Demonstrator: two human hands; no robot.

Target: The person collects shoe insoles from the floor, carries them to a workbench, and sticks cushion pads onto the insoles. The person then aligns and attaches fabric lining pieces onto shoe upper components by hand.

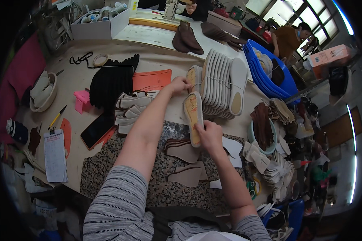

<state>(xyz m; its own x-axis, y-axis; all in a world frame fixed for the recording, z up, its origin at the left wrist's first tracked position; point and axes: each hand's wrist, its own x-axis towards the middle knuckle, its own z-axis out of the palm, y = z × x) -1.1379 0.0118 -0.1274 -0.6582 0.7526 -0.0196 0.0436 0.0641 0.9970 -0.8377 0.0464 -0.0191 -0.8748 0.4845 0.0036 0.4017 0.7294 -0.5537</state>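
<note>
Tan and flat, the insole is held between both hands over the bench: the right hand pinches its near end, while the left hand closes its fingers near the far end, beside the bundled stack of white insoles tied with string. Its long axis runs away from the person, toe end pointing toward the stack, tilted slightly left. With such a light two-point hold, the insole could likely flex or slip from the fingertips, or the left hand could nudge the leaning stack and topple it. Brown cut pieces lie on the speckled mat below; a blue basket stands farther right.
</note>
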